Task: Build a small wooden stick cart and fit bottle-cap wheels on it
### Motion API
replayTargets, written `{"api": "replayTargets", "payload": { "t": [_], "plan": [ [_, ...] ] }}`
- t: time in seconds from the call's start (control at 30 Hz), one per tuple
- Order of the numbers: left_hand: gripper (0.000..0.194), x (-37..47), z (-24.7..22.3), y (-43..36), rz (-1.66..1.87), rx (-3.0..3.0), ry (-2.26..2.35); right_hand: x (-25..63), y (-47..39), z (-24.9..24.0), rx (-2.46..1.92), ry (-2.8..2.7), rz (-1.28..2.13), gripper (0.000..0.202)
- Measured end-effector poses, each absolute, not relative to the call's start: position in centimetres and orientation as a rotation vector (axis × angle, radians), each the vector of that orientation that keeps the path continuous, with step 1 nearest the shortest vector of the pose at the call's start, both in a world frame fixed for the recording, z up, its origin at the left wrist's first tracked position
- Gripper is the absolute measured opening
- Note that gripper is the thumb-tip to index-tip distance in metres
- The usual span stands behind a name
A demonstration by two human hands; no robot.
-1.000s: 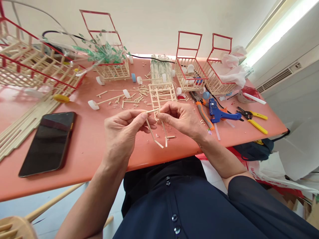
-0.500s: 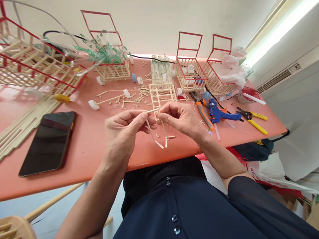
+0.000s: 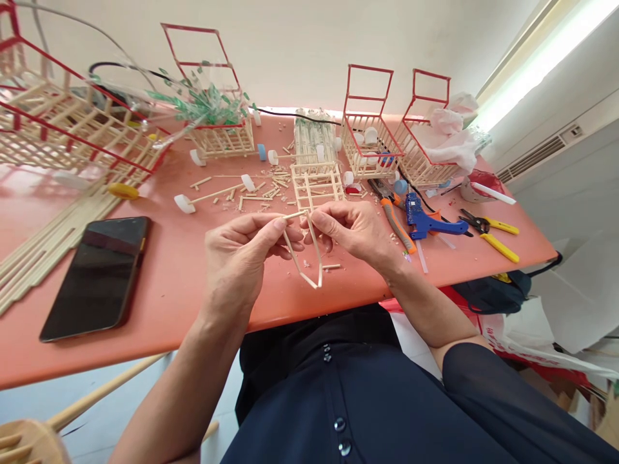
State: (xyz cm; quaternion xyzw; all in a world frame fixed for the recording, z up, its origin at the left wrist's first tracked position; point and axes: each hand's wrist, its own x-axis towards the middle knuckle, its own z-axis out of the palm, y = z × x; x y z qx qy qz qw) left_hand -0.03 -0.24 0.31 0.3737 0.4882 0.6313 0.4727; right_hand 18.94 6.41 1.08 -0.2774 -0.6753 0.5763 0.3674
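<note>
Over the table's front part, my left hand (image 3: pixel 239 251) is closed, thumb and fingers pinching a thin pale wooden stick frame (image 3: pixel 293 254) near its upper corner. Opposite it, my right hand (image 3: pixel 358 229) pinches the upper end of a wooden stick (image 3: pixel 316 248) at the frame's top right. The lower ends of the frame's short bottom piece and this stick meet, or nearly meet, in a point. Just behind my fingers lies a ladder-like stick grid (image 3: pixel 316 183). A short loose stick (image 3: pixel 331 266) rests on the table below my right hand.
A phone (image 3: pixel 97 277) and long wooden strips (image 3: pixel 43 248) lie left on the orange table (image 3: pixel 193 303). Red-trimmed stick carts (image 3: pixel 372 145) stand behind. At right are a blue glue gun (image 3: pixel 430 222), orange-handled pliers (image 3: pixel 399 225) and yellow-handled wire strippers (image 3: pixel 498 245).
The stick in my right hand has shifted, its lower end swinging left to the frame's bottom piece, closing most of the gap. My left hand has hardly moved. The view has shifted slightly.
</note>
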Motion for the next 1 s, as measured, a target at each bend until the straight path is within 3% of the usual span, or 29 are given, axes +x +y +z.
{"api": "replayTargets", "payload": {
  "t": [1.0],
  "plan": [
    [0.023, -0.21, 0.09, -0.19, 1.548, 0.908, 1.225, 18.75, 6.10, 1.18, -0.718, -1.766, 1.433, 0.048]
  ]
}}
